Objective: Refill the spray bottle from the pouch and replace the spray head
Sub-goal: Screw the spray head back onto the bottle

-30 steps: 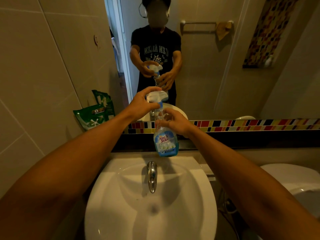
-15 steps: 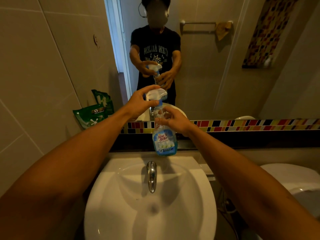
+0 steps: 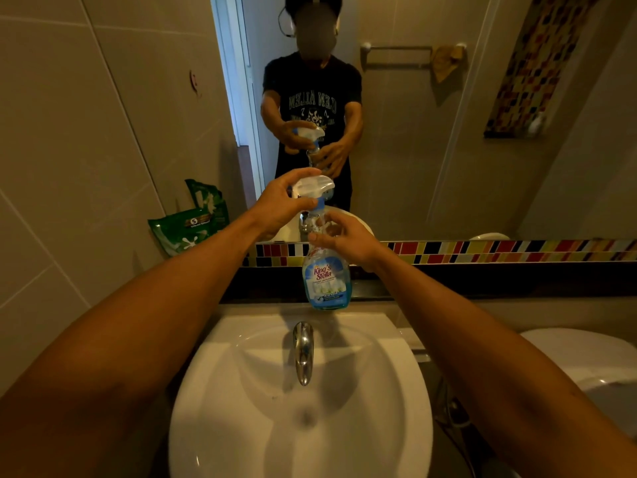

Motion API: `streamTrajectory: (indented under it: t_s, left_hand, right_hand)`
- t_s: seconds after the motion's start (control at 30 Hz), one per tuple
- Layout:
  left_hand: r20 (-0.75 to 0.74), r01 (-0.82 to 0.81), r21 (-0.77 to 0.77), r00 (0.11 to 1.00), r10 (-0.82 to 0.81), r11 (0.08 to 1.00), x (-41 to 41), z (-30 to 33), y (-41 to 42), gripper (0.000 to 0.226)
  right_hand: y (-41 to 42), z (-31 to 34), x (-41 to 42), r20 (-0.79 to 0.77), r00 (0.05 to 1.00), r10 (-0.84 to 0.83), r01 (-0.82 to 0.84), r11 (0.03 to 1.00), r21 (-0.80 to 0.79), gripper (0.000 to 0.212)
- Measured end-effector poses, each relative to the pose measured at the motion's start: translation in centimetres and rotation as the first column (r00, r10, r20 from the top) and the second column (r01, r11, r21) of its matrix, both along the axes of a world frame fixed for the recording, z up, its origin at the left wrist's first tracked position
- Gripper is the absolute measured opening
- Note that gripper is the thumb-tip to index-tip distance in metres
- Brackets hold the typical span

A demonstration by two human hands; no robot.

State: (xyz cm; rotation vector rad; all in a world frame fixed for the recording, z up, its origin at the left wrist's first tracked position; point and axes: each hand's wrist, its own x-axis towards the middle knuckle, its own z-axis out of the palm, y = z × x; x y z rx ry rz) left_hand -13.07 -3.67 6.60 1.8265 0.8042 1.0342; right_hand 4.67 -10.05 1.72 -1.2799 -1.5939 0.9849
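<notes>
A clear spray bottle (image 3: 325, 282) with a blue label and a little blue liquid at the bottom stands upright on the ledge behind the sink. My right hand (image 3: 344, 238) grips its upper body just below the neck. A white spray head (image 3: 312, 188) with a blue collar sits on top of the neck, and my left hand (image 3: 281, 205) is closed around it from the left. A green refill pouch (image 3: 184, 231) leans against the tiled wall at the left, apart from both hands.
A white basin (image 3: 396, 391) with a chrome tap (image 3: 303, 350) lies directly below the bottle. A mirror above the mosaic tile strip (image 3: 499, 251) reflects a person and the bottle. A white toilet (image 3: 586, 360) is at the right.
The bottle and both hands have stayed nearly in place; my left hand has shifted slightly on the spray head.
</notes>
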Motion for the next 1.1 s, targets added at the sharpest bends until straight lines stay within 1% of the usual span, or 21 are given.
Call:
streamTrajectory:
  t_s: [0.07, 0.2, 0.27, 0.43, 0.53, 0.67, 0.83, 1.0, 1.1]
  left_hand:
    - [0.005, -0.010, -0.006, 1.000, 0.010, 1.000, 0.1, 0.0, 0.0, 0.057]
    - [0.022, -0.030, 0.047, 0.999, 0.029, 0.998, 0.1, -0.2, 0.1, 0.059]
    - [0.017, -0.030, 0.064, 0.999, 0.029, 0.997, 0.1, -0.1, 0.2, 0.059]
    - [-0.016, 0.014, 0.033, 1.000, -0.013, 0.999, -0.2, 0.0, 0.7, 0.059]
    - [-0.002, 0.004, 0.007, 1.000, -0.004, 1.000, 0.0, -0.1, 0.6, 0.057]
    - [0.011, -0.055, 0.074, 0.998, 0.054, 0.996, 0.3, -0.2, 0.7, 0.059]
    - [-0.026, -0.052, 0.107, 0.998, 0.055, 0.993, 0.2, -0.3, 0.9, 0.060]
    - [-0.004, -0.046, 0.030, 0.999, 0.046, 0.999, 0.1, -0.5, 1.3, 0.059]
    - [0.034, -0.067, 0.027, 0.997, 0.066, 0.997, 0.2, -0.6, 1.2, 0.060]
  right_hand:
    - [-0.1, 0.1, -0.1, 0.011, 1.000, 0.001, -0.001, 1.000, 0.011, 0.041]
    - [0.1, 0.3, -0.4, 0.039, 0.999, -0.008, 0.006, 0.999, 0.039, 0.044]
    - [0.2, 0.4, -0.3, 0.030, 1.000, -0.010, 0.009, 0.999, 0.031, 0.042]
    - [0.5, 0.2, 0.0, 0.009, 1.000, 0.006, -0.006, 1.000, 0.000, 0.040]
    - [0.7, 0.2, 0.1, 0.016, 1.000, 0.004, -0.003, 1.000, -0.014, 0.043]
    - [0.7, 0.5, 0.0, 0.044, 0.999, -0.011, 0.011, 1.000, -0.014, 0.047]
    - [1.0, 0.3, 0.2, 0.049, 0.999, -0.021, 0.023, 0.999, -0.027, 0.049]
    - [1.1, 0.1, 0.1, 0.076, 0.997, -0.020, 0.021, 1.000, -0.003, 0.046]
    - [1.2, 0.2, -0.2, 0.088, 0.996, -0.027, 0.026, 1.000, 0.012, 0.049]
